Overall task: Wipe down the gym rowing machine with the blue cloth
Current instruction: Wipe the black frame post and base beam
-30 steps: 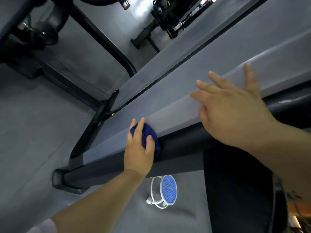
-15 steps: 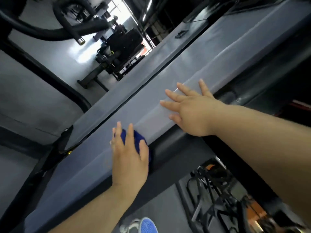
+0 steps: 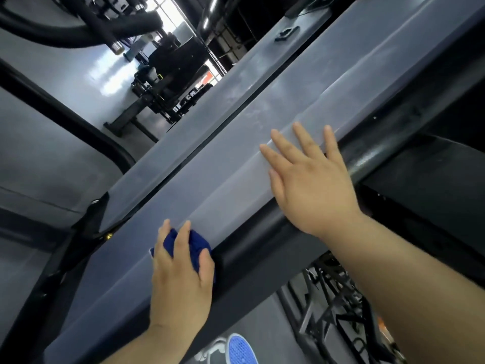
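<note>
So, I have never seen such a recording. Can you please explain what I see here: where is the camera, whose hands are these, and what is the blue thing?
There is only one view. A wide-angle camera is worn on the person's head and looks forward and down, so everything appears tilted. There is no robot; the two bare arms belong to that person. The long smooth grey panel running slantwise is part of the gym rowing machine, with a black edge below it. The left hand presses a small bunched dark-blue cloth onto the panel to wipe it. The right hand lies flat on the panel further along, fingers straight, holding nothing. On the floor at the bottom is a blue-and-white object; I cannot tell what it is.
</note>
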A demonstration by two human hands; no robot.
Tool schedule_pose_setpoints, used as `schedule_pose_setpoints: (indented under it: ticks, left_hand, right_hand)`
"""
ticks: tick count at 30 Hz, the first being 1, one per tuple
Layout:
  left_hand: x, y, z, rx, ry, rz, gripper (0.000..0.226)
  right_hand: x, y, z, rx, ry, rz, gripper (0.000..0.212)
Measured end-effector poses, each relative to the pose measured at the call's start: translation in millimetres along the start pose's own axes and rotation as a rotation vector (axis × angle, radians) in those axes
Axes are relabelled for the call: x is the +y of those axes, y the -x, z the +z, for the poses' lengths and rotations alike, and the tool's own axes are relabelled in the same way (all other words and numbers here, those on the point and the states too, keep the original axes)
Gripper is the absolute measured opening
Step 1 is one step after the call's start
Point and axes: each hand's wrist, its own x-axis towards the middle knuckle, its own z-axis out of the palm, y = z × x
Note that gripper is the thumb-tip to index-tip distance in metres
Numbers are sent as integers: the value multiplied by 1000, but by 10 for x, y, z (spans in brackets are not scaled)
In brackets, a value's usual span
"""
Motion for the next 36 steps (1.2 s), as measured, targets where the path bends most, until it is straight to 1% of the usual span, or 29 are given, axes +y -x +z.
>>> schedule_pose_setpoints:
  ticks: [1, 2, 3, 5, 6, 8, 10, 12, 14, 16, 17, 19, 21, 23, 25, 27, 29, 31, 33, 36]
  left_hand:
    - [110, -4, 0, -7, 42, 1, 67]
    - [226, 3, 14, -9, 68, 69, 68]
    - [360, 7, 45, -17, 74, 182, 67]
    - [596, -24, 157, -42, 29, 413, 63]
    - [687, -60, 210, -34, -13, 483, 63]
    - [718, -125, 273, -7, -89, 568, 63]
    - [502, -97, 247, -25, -128, 610, 64]
    - [135, -6, 147, -43, -149, 561, 63]
    - [-102, 112, 33, -74, -109, 379, 64]
    - [-46, 139, 10, -61, -4, 215, 65]
    - [99, 92, 33, -38, 58, 173, 65]
    - [495, -87, 97, 3, 132, 169, 62]
    - [749, -268, 153, 18, 117, 263, 59]
    - [682, -317, 157, 19, 86, 337, 57]
    - [355, -199, 116, 31, 85, 295, 54]
    - [-64, -3, 20, 68, 107, 148, 49]
    - [-362, 160, -71, 90, 118, -44, 50]
    - [-337, 168, -72, 98, 115, -124, 50]
    - [0, -4, -4, 100, 140, -72, 50]
    - [599, -328, 95, 44, 110, 197, 49]
  right_hand:
    - [25, 101, 58, 107, -51, -32, 50]
    - [64, 190, 111, 186, -97, -62, 46]
    - [101, 256, 153, 239, -127, -92, 44]
    - [124, 299, 184, 304, -153, -126, 41]
    - [115, 287, 199, 333, -163, -128, 40]
    - [99, 259, 224, 374, -176, -115, 39]
    - [107, 273, 257, 400, -174, -120, 39]
    - [105, 274, 271, 417, -179, -109, 39]
    - [81, 267, 266, 418, -185, -85, 39]
    - [69, 268, 271, 426, -191, -61, 38]
    - [65, 268, 276, 439, -195, -56, 37]
    - [51, 271, 303, 464, -194, -49, 36]
    - [30, 268, 323, 496, -198, -27, 35]
    - [4, 261, 336, 523, -207, -8, 34]
    - [-5, 263, 354, 539, -214, 1, 34]
    - [-3, 261, 372, 561, -211, 8, 33]
    - [-11, 262, 383, 580, -213, 15, 34]
    - [-15, 267, 393, 598, -214, 26, 34]
    - [-25, 267, 404, 611, -211, 30, 34]
    - [-37, 276, 420, 613, -200, 19, 33]
